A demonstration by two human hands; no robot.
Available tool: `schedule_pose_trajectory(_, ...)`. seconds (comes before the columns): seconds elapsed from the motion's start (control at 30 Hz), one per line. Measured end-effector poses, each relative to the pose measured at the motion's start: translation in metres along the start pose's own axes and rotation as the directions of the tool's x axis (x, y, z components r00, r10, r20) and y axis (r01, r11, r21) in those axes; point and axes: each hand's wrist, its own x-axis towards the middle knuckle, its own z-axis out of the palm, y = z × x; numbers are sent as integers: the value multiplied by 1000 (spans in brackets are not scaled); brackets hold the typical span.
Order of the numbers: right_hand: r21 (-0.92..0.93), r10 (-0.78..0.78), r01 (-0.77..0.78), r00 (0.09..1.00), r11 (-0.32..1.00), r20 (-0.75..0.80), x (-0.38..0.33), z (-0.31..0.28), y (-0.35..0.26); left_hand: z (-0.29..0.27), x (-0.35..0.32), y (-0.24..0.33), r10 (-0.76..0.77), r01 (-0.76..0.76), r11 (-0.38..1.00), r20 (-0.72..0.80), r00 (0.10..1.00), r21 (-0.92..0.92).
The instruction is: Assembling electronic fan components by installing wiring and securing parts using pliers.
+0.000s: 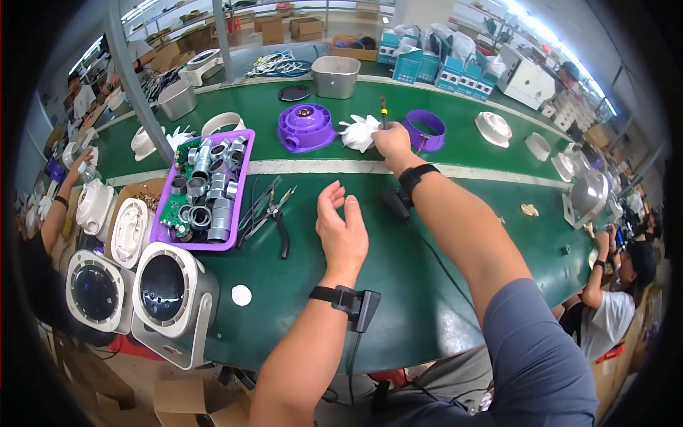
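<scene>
My right hand reaches across the pale strip of the green bench, its fingers closed round a slim black-and-yellow tool. The tool's exact kind is unclear, and its lower part is hidden. White crumpled gloves lie just left of that hand, and a purple ring stands just right of it. Further left sits a purple round housing. Over the near half of the bench, my left hand is open, holding nothing. Pliers lie to its left.
A purple tray of metal cylinders and green circuit boards sits on the left. Nearer stand white round-faced devices with dark fronts. A metal bin and blue boxes line the back. Other people work at both sides.
</scene>
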Motion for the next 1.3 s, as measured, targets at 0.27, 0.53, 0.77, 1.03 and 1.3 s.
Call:
schedule_pose_trajectory(0.27,383,99,-229,939,895,329,-91,-220,-7,2,1,-7,33,-33,999,-24,999,3)
schedule_pose_trajectory(0.53,-115,251,-228,931,967,264,-217,-519,47,-6,4,-22,-2,0,999,37,999,41)
schedule_pose_trajectory(0.77,-768,598,-337,798,545,75,-378,-687,163,-6,17,-45,6,-5,1000,84,996,-14)
schedule_pose_trajectory(1.03,-890,732,-295,679,347,60,-444,-704,246,-16,38,-77,28,-31,999,129,991,23)
schedule_pose_trajectory(1.3,-444,247,-48,881,895,403,-334,-581,122,-21,25,-58,59,-71,994,131,990,88)
